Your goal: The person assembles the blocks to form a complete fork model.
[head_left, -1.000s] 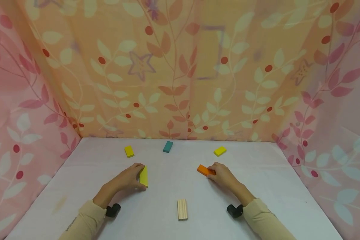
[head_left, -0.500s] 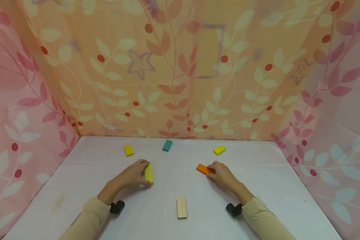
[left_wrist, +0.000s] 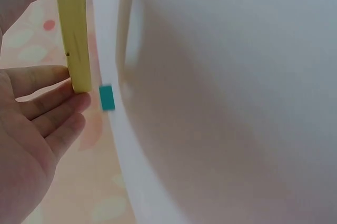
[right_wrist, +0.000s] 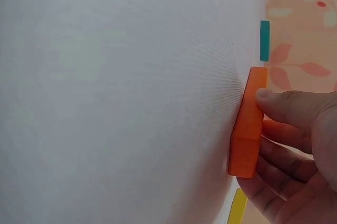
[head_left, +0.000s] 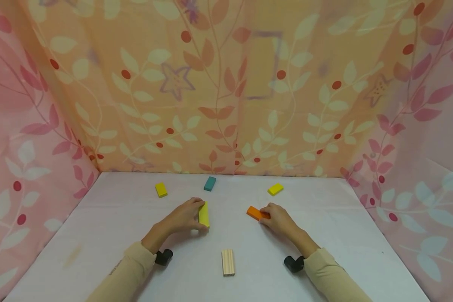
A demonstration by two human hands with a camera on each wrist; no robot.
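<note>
**Left hand has carried the yellow block toward the middle**

Since the earlier pictures, your left hand (head_left: 185, 217) has moved to the right and a little farther from you, and the long yellow block (head_left: 204, 214) went with it; your right hand (head_left: 277, 218) and its orange block (head_left: 256, 213) stayed where they were.

From largest to smallest: the patterned curtain (head_left: 226, 84) closes the back and both sides. The white table (head_left: 343, 251) carries all the blocks. Your two sleeves (head_left: 324, 272) come in from the near edge.

Your left hand pinches the long yellow block, which stands on its long edge on the table; in the left wrist view the thumb is on one end and the fingers (left_wrist: 50, 97) press the other end. Your right hand holds the orange block by its near end, thumb on top and fingers curled at its side, and the block is on the table right of the middle.

Between your arms, closer to you, lies a plain wooden block (head_left: 228, 262). Near the curtain lie a teal block (head_left: 209, 183), a small yellow block at left (head_left: 160, 189) and a small yellow block at right (head_left: 275, 189), all well apart.
</note>
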